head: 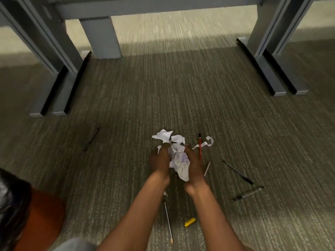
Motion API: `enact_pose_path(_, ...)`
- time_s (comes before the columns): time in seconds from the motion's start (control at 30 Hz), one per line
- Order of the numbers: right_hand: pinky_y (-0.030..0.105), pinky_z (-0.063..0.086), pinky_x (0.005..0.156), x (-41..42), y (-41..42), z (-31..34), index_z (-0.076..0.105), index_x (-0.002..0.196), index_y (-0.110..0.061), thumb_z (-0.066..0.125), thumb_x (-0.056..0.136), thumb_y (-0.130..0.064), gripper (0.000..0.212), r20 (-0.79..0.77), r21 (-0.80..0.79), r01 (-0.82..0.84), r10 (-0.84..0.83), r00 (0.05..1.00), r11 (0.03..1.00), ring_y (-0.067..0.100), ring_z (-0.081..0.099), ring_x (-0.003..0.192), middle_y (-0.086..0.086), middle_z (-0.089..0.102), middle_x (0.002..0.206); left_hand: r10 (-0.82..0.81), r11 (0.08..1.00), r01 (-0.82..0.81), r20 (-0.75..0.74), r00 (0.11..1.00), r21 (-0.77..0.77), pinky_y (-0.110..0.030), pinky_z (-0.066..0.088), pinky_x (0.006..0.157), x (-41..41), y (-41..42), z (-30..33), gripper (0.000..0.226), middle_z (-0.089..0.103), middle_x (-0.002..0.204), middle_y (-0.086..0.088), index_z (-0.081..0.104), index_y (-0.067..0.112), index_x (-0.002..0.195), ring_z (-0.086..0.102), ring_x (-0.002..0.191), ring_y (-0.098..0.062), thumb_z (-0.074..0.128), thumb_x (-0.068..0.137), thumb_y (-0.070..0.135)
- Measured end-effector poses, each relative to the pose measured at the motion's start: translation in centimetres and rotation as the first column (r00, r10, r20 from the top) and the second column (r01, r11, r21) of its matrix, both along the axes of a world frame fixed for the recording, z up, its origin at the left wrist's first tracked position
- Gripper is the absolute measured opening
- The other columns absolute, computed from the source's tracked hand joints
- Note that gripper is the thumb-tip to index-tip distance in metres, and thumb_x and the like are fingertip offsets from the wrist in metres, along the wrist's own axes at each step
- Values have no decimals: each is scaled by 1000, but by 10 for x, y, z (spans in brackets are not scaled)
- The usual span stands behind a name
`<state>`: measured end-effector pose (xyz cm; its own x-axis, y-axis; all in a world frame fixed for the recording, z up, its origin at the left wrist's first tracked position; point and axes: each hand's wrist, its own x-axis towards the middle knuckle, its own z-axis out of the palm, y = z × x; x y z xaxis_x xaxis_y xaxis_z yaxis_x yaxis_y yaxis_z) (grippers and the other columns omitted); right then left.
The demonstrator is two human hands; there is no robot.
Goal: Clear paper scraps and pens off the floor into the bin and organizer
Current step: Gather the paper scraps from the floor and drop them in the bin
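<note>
A bunch of crumpled white paper scraps (176,153) sits between my two hands, low over the carpet. My left hand (159,161) grips it from the left and my right hand (194,164) from the right, fingers curled round it. A thin paper strip (206,143) trails to the right of the bunch. A red pen (200,146) lies just right of my right hand. Two black pens (237,172) (248,192) lie further right. A white pen (168,221) and a yellow marker (190,222) lie between my forearms. Another black pen (91,139) lies to the left.
Grey desk legs and feet stand at left (54,87) and right (272,69), with a grey post (103,37) at the back. An orange-brown rounded object (39,218) sits at the lower left. Striped carpet (163,96) covers the floor.
</note>
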<state>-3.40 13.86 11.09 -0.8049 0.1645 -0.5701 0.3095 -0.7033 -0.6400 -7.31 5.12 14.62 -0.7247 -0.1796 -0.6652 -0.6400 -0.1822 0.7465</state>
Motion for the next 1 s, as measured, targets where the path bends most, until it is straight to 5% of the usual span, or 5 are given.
enact_pose_path(0.33,48,43,112,-35,-106,63,75,117,-12,45,97,-52,54,-112,-150,-243,228,967,958,32,66,120,16,71,125,122,969,-108,-49,991,222,-34,61,68,-1,-105,77,71,82,98,-11,81,13,102,81,84,-26,38,100,70)
enact_pose_path(0.5,40,57,95,-49,-159,93,81,104,-18,48,100,-44,42,-174,-59,-479,464,869,876,25,72,108,10,74,119,99,965,-71,-99,990,253,-38,55,77,6,-183,116,50,80,99,-9,80,13,93,76,85,-26,48,100,51)
enact_pose_path(0.67,29,61,65,-54,-232,132,77,104,-15,57,97,-42,34,-154,169,-573,596,788,802,19,78,87,5,80,99,38,995,-58,-240,970,-78,-44,60,86,24,-264,142,26,79,109,-11,62,10,127,77,88,-24,61,102,17)
enact_pose_path(0.83,46,58,90,-45,-325,170,68,119,-6,50,102,-42,44,-154,247,-674,715,682,696,34,72,104,18,75,113,85,903,-201,-300,950,-379,-40,63,82,52,-354,156,29,81,107,-10,69,13,119,79,89,-23,69,99,35)
enact_pose_path(1.0,27,55,60,-26,-393,181,69,110,-9,50,101,-48,44,-59,195,-824,845,532,533,24,70,79,14,74,108,399,846,-459,-252,882,-269,-41,62,79,78,-413,145,53,79,110,-12,70,11,121,77,94,-28,53,102,58)
